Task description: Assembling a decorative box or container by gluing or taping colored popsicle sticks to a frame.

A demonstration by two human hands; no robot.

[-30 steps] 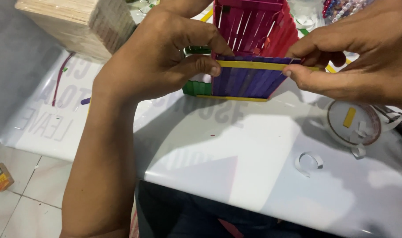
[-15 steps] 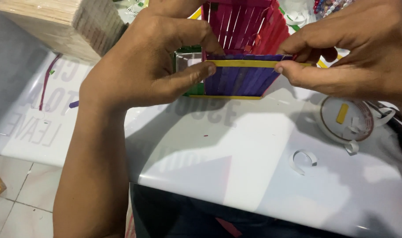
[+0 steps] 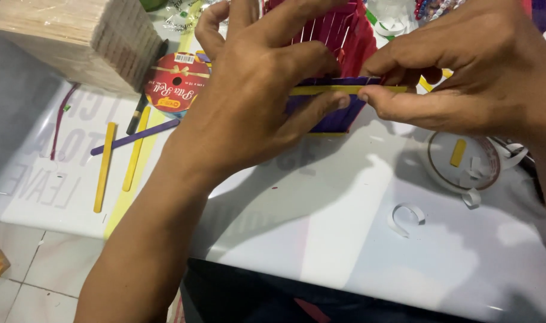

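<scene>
Yellow craft stick [image 3: 327, 90] lies flat across the top of a panel of purple sticks [image 3: 336, 116], both hands pressing it there. Left hand [image 3: 255, 101]: fingers spread and curved, thumb and fingertips pinching the stick's left end against the panel; not clenched, grasping stick plus panel. Right hand [image 3: 464, 72]: thumb under, index on top, pinching the stick's right end; other fingers curled loosely. Stick sits between the two hands, bridging them, with the middle section exposed. Panel is held near the far edge of the white worktop [image 3: 345, 239], its lower edge touching or just above the surface, can't tell which. Red-pink stick box [image 3: 339, 30] stands right behind the panel, partly hidden by the left hand.

Rest of the worktop: red ribbon spool [image 3: 176, 81] near the far left; loose yellow sticks [image 3: 104, 167] and one purple stick [image 3: 135, 136] lying flat by the left edge; block of plain wooden sticks [image 3: 75, 42] at the far left corner; tape roll [image 3: 461, 161] towards the right edge, under the right hand; curled white tape scrap [image 3: 404, 216] near it, closer to the near edge.
</scene>
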